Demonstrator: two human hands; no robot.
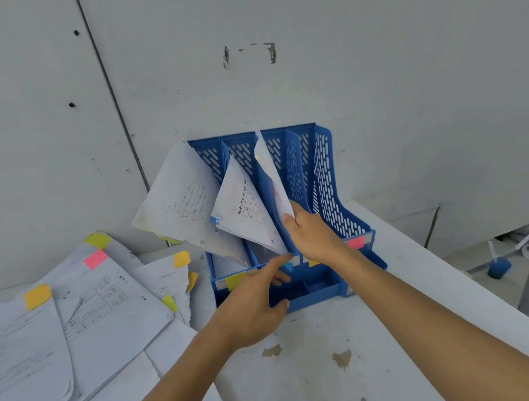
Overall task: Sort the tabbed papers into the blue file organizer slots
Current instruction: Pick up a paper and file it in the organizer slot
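Blue file organizer [332, 198] stands on the white table [323, 363], its back against the wall. Four upright slots face me.

My right hand [315, 231] is at the third slot from the left. The thumb is on the near face of a white sheet [271, 176] and the fingers curl behind it, pinching its lower edge. This sheet stands steeply in the slot, its top corner above the organizer's rim.

My left hand [255, 305] is low at the organizer's front, fingers stretched out and loose, gripping nothing. The index tip reaches the bottom corner of the second-slot paper [245, 210], just above the blue label [286, 267]. I cannot tell if it touches.

The first-slot paper [179, 197] leans far out to the left over the slot's edge.

On the front strip are a yellow label [236, 280] under the first slot and a pink label [356, 242] at the far right.

The loose pile of tabbed papers [95, 296] lies flat on the table to my left, fanned untidily, with yellow and pink tabs on the edges.
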